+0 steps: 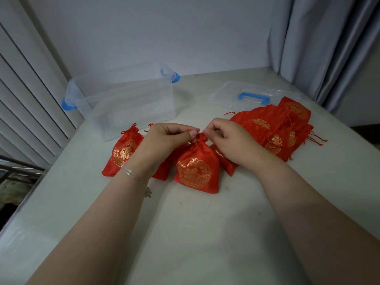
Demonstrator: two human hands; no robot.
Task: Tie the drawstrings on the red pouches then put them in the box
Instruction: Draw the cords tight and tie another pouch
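A red pouch with a gold pattern (195,171) lies on the white table (205,233) in front of me, its neck gathered. My left hand (168,138) and my right hand (228,138) each pinch an end of its red drawstring (200,134) just above the neck. A tied pouch (123,153) lies to the left. Two more pouches are partly hidden under my hands. A pile of flat, untied pouches (275,128) lies to the right. The clear plastic box (123,99) with blue latches stands open at the back left, with nothing visible inside.
The box's clear lid (253,95) with a blue handle lies flat at the back right, behind the pile. White slatted blinds run along the left side and a grey curtain hangs at the right. The table's left edge drops off near a metal rail.
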